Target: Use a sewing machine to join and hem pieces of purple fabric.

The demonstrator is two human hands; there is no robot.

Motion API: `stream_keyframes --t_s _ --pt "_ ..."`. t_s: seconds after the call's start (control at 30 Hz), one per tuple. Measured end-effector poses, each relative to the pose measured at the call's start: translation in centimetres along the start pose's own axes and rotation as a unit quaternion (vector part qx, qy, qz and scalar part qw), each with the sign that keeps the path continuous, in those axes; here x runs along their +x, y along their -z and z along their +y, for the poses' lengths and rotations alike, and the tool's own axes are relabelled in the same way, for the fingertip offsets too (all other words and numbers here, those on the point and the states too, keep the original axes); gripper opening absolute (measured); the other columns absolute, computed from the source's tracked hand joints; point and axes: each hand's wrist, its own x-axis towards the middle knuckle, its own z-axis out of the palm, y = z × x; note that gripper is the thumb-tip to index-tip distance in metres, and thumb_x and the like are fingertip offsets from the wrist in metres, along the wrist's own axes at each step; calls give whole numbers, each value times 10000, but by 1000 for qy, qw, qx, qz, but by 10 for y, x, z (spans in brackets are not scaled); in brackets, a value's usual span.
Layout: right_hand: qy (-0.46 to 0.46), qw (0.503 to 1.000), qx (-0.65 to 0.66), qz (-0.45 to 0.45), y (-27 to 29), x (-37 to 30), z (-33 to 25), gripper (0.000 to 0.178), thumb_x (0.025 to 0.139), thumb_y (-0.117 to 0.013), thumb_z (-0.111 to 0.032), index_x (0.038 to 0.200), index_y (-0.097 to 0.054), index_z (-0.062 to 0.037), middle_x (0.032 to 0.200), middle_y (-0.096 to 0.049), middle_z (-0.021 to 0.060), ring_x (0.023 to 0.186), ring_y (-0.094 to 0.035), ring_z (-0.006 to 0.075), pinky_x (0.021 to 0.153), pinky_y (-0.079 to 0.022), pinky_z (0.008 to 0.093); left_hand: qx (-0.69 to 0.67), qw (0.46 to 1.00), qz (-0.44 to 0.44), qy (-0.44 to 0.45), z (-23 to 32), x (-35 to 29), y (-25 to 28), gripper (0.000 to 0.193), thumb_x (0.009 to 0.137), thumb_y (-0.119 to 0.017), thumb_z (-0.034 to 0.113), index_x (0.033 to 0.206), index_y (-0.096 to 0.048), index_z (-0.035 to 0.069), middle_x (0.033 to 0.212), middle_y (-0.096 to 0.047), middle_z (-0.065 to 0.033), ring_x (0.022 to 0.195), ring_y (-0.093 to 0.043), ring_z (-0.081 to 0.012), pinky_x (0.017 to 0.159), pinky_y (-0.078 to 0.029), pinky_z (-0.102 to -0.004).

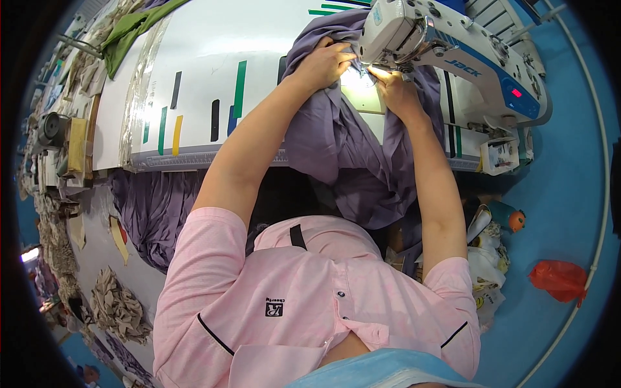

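A white and blue sewing machine [446,48] stands at the upper right, its lamp lighting the needle area. Grey-purple fabric [323,139] lies bunched around the needle and drapes over the table's front edge toward my lap. Just left of the needle, my left hand [325,64] is closed on the fabric with bent fingers. My right hand [396,90] pinches the fabric just right of and nearer than the needle, thumb and forefinger toward the presser foot. The exact edge between the fingertips is too small to make out, and the machine head partly covers it.
The white table [200,64] carries strips of green, black and yellow tape [176,134] and a ruler along its front edge. More purple fabric [158,213] hangs below at left. Green cloth [132,32] lies far left. A red plastic bag [557,280] is at right.
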Motion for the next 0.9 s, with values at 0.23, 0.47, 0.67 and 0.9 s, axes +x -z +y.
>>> stream_keyframes --t_s 0.23,0.47,0.67,0.9 --pt "80 996 -12 31 11 -22 -7 272 855 -599 -37 1101 -678 -122 910 -606 125 843 -636 321 747 -529 412 -3 999 -42 18 20 -18 5 314 887 -607 217 1170 -693 112 1344 -577 -77 1151 -496 -316 1006 -434 -364" --pt "27 994 101 41 11 -47 -31 179 821 -590 12 979 -647 -49 867 -585 116 849 -614 321 753 -503 428 6 999 -39 34 52 -50 12 381 905 -590 247 1230 -646 56 1356 -553 -152 1188 -476 -338 1040 -404 -385" --pt "-52 981 184 24 26 -37 -34 240 827 -573 9 1040 -664 -51 840 -583 133 796 -612 330 719 -504 432 -7 999 -12 30 52 -53 15 338 871 -620 164 1183 -674 45 1329 -567 -162 1185 -489 -339 1019 -428 -384" --pt "-6 998 -23 -61 29 -36 -36 297 862 -580 -76 1145 -669 -68 949 -603 123 899 -603 297 834 -494 421 -12 999 44 16 21 -53 14 304 772 -563 -37 1022 -715 48 1205 -645 -155 1164 -559 -330 990 -466 -376"
